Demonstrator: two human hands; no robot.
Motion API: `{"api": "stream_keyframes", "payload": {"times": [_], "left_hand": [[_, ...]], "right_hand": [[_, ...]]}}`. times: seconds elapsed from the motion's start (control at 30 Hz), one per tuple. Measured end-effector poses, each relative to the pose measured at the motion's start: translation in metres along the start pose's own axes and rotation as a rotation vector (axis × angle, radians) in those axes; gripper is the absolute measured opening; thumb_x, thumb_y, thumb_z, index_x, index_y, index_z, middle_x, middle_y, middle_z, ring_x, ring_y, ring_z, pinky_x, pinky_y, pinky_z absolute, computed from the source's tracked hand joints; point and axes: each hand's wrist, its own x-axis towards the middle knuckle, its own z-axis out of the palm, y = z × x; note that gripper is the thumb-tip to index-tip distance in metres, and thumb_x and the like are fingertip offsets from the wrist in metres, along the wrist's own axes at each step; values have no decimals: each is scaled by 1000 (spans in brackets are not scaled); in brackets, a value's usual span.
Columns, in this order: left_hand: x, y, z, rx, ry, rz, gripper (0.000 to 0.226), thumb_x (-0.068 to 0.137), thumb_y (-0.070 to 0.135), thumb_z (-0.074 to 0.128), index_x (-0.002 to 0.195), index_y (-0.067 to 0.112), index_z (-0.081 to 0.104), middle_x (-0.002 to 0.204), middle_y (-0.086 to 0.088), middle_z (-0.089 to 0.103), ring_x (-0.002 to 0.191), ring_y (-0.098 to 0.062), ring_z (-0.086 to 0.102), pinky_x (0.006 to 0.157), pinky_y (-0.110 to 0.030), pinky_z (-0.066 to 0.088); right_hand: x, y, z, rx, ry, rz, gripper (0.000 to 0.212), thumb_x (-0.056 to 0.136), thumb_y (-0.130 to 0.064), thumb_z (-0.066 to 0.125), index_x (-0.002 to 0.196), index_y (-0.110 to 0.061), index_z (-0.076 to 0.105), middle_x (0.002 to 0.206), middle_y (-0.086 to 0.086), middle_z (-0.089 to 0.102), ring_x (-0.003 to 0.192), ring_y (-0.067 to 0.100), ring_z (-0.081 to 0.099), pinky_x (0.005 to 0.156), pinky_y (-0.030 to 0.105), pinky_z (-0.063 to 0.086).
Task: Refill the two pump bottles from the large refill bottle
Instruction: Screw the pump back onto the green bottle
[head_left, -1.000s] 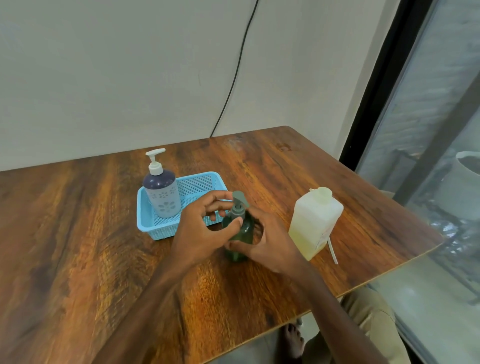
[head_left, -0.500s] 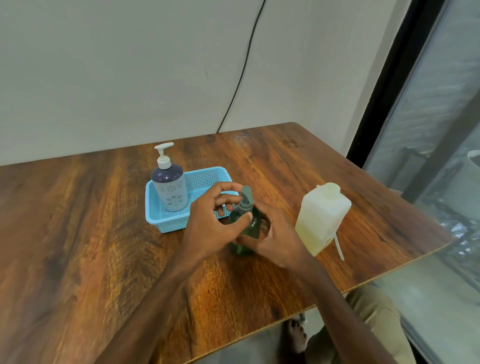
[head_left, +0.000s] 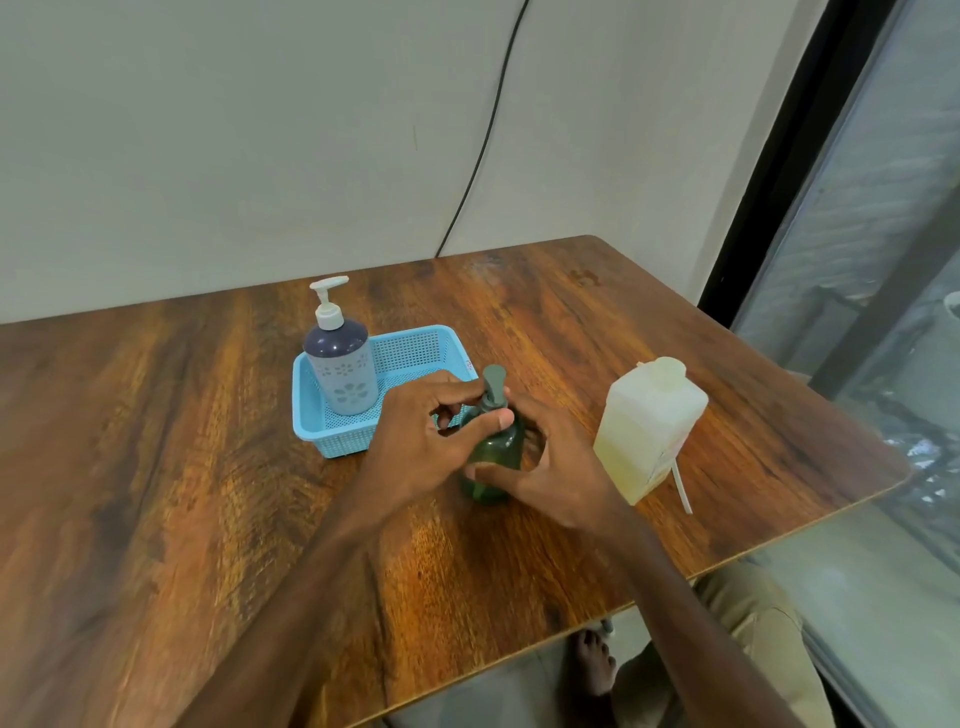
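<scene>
Since half a second ago, the left hand (head_left: 415, 447) is drawing its fingers in closer round the neck below the grey pump head (head_left: 492, 380) of the small dark green round plastic pump bottle (head_left: 496, 454), its thumb pressing across the front. The bottle is staying upright on the brown wooden table (head_left: 156, 467), just below centre frame. The right hand (head_left: 556, 467) is cupping the bottle's body from the right, fingers curled round it. Left of centre, the purple-and-grey flowered pump bottle (head_left: 343, 369) is standing in the light blue mesh plastic basket (head_left: 421, 345). The large translucent square refill bottle (head_left: 644, 431) is standing right of the hands, not touching them.
</scene>
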Motion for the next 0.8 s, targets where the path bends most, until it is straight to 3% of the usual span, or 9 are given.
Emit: {"api": "stream_keyframes", "payload": {"times": [0.1,0.17,0.3,0.37,0.43,0.53,0.63,0.73,0.8], "left_hand": [[12,-5,-14,13,-177,34,29,92,51,75,119,39,77,100,12,77,87,-18,68,74,-44,54],[13,-8,-15,16,-175,14,35,91,58,73,121,40,75,104,13,77,93,-16,69,79,-46,56],[-6,-6,-2,73,-17,-40,69,73,86,69,124,40,74,115,22,71,107,-4,61,82,-23,52],[-16,2,12,85,125,-84,65,72,80,76,122,39,74,114,25,69,109,0,61,80,-13,51],[-19,13,27,98,260,-116,52,79,64,81,119,31,77,107,17,72,99,-3,63,77,-15,52],[-22,25,38,166,352,-96,36,89,45,81,115,21,81,91,4,71,85,-13,61,73,-32,52],[-18,22,30,182,273,-61,35,90,41,80,115,16,82,88,2,69,83,-13,60,72,-29,49],[-8,16,14,144,127,-32,34,90,42,81,113,17,82,90,1,71,86,-12,62,72,-29,51],[2,11,3,112,32,22,33,88,46,80,109,21,84,86,1,72,81,-14,63,68,-35,50]], "right_hand": [[-1,1,0,-18,-2,26,99,73,-59,82,155,-35,32,145,-25,44,117,-12,47,95,13,41],[-2,-1,0,-21,2,28,97,72,-60,82,154,-37,34,135,-32,40,108,-21,45,90,8,39],[-1,-5,0,15,7,-16,76,76,-46,84,143,-37,51,137,-24,59,121,-3,57,102,30,54],[-2,-4,2,16,23,-29,70,77,-41,85,140,-41,53,132,-30,60,121,-5,58,99,24,54],[-3,-2,5,-2,54,-9,69,76,-45,85,137,-43,53,127,-33,58,119,-5,56,91,16,53],[-3,3,9,-12,69,29,70,74,-43,87,136,-35,55,130,-20,61,118,4,58,83,17,55],[-3,1,9,-18,89,-16,70,75,-42,87,137,-34,56,127,-22,64,112,-5,58,75,7,51],[-3,-6,6,21,69,-55,73,77,-41,85,142,-37,51,120,-49,54,112,-25,50,79,-1,45],[-2,-7,4,47,46,-52,77,76,-41,85,144,-37,49,123,-45,56,117,-17,54,88,7,50]]}}
